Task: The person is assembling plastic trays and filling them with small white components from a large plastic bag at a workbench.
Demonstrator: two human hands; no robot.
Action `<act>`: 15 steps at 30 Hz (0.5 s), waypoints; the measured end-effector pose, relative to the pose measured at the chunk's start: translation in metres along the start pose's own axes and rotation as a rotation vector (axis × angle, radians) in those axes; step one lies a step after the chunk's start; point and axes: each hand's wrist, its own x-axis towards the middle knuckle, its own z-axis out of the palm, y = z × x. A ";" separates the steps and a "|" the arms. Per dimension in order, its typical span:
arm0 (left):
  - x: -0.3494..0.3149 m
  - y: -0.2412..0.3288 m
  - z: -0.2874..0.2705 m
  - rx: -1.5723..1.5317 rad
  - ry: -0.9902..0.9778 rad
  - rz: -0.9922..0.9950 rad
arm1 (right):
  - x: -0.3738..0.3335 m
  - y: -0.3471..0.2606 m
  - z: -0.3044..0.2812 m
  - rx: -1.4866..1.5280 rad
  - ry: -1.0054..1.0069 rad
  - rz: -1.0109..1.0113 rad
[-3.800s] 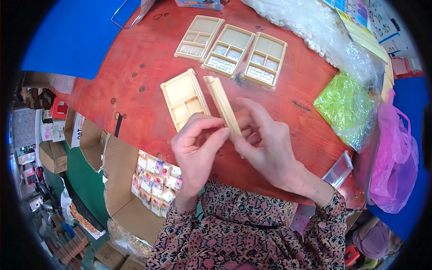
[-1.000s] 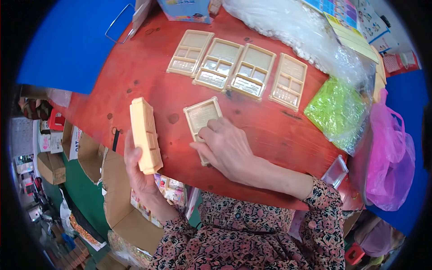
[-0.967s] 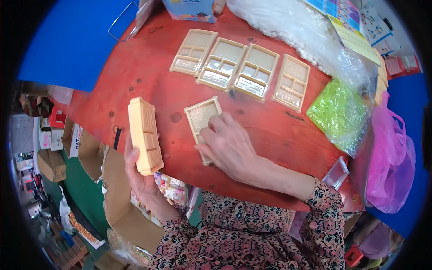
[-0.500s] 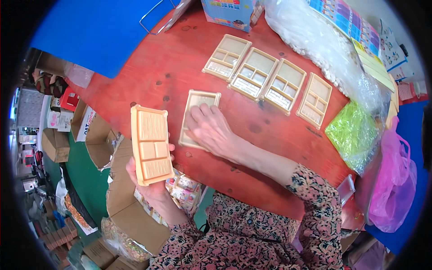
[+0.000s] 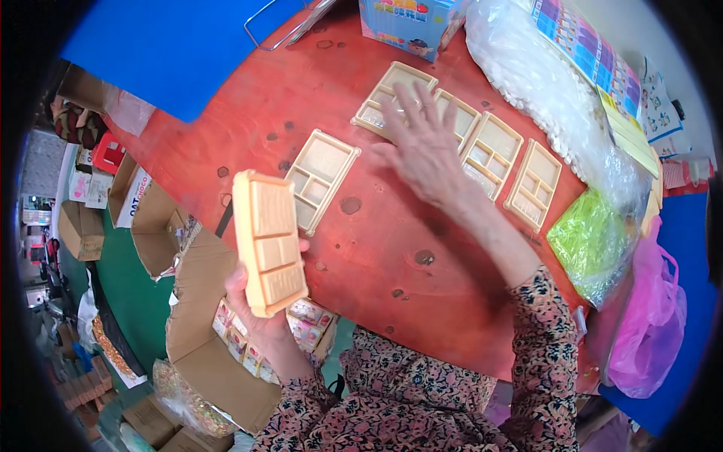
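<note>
My left hand (image 5: 265, 331) grips a thick cream compartment tray (image 5: 273, 233), perhaps a nested stack, its ridged underside facing up. It is raised over the table's near left edge. Beyond it, a single cream tray (image 5: 325, 157) lies on the table, its compartments facing up. My right hand (image 5: 428, 147) is spread open, slightly blurred, over a slanting row of similar trays. It hides part of the far-left tray (image 5: 407, 77) and the tray beside it (image 5: 461, 113). Further right in the row are another tray (image 5: 498, 135) and a narrower-looking one (image 5: 538, 177).
Behind the row stand a blue printed box (image 5: 403, 34) and a clear bag of white pieces (image 5: 520, 71). A green plastic bag (image 5: 591, 226) and a pink bag (image 5: 648, 331) lie right. An open cardboard carton (image 5: 215, 346) with small packets (image 5: 305, 316) sits below the table's left edge.
My right hand has left the single tray and moved right and away, over the row. That tray now lies uncovered and more tilted. The left hand keeps its hold.
</note>
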 end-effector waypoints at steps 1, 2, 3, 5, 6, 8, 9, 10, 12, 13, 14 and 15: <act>0.006 -0.003 0.002 -0.007 -0.002 -0.005 | -0.006 0.015 -0.001 -0.007 -0.071 0.004; 0.011 -0.007 0.006 0.039 0.001 -0.015 | -0.010 0.023 0.001 -0.012 -0.141 0.009; 0.015 -0.011 0.011 0.087 0.005 -0.024 | -0.012 0.026 0.007 -0.017 -0.144 0.009; 0.024 -0.018 0.020 0.128 0.010 -0.002 | -0.014 0.028 0.011 0.057 -0.255 0.040; 0.027 -0.020 0.021 0.163 0.018 0.023 | -0.014 0.025 0.015 0.058 -0.254 0.043; 0.030 -0.020 0.018 0.230 -0.007 0.025 | -0.008 0.016 0.021 0.058 -0.251 0.045; 0.032 -0.019 0.013 0.234 -0.008 0.017 | -0.004 0.012 0.026 0.059 -0.245 0.037; 0.033 -0.017 0.009 0.213 -0.047 0.022 | -0.001 0.009 0.031 0.071 -0.212 0.017; 0.031 -0.017 0.009 0.176 -0.089 0.048 | 0.007 0.000 0.037 0.095 -0.195 0.018; 0.032 -0.017 0.010 0.176 -0.096 0.040 | 0.009 -0.002 0.040 0.113 -0.178 0.017; 0.033 -0.018 0.011 0.183 -0.048 0.034 | 0.011 -0.002 0.042 0.117 -0.156 0.011; 0.033 -0.020 0.013 0.189 -0.002 0.027 | 0.012 0.000 0.043 0.107 -0.158 0.022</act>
